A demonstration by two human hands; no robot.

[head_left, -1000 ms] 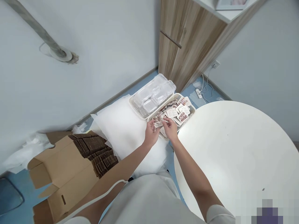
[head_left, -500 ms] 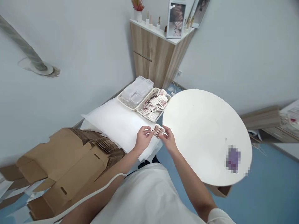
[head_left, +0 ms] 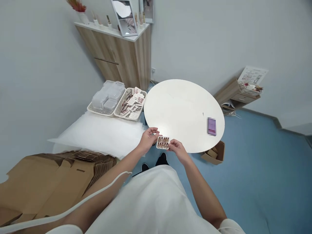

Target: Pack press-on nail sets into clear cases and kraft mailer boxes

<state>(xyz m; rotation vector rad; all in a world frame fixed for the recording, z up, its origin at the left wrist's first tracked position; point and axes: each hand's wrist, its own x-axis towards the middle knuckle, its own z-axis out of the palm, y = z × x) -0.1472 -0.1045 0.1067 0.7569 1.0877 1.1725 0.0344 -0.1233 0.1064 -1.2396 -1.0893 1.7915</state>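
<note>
Along the bottom and right of the room spreads a blue floor (head_left: 263,182), with plain pale walls (head_left: 200,42) rising behind it. A wood-grain cabinet (head_left: 126,55) with a white top stands in the corner. Beside it, a rounded white table (head_left: 180,110) has a smooth, glossy surface. Flattened brown cardboard boxes (head_left: 48,182) lie piled at the left, next to a stack of thin white sheets (head_left: 102,133). Beyond the table is a low wooden shelf unit (head_left: 226,92). Two pale baskets sit side by side past the sheets: the left basket (head_left: 97,111) bears clear plastic boxes (head_left: 108,94), the right basket (head_left: 117,112) a jumble of small cards (head_left: 133,101). A blurred purple item (head_left: 211,126) rests near the table's right edge. Before the table's near edge, the right hand (head_left: 178,150) pinches the right edge of a white card of brown nail tips (head_left: 162,143), in two rows. The left hand (head_left: 147,140), loosely curled, meets its upper left corner; whether it grips I cannot tell.
</note>
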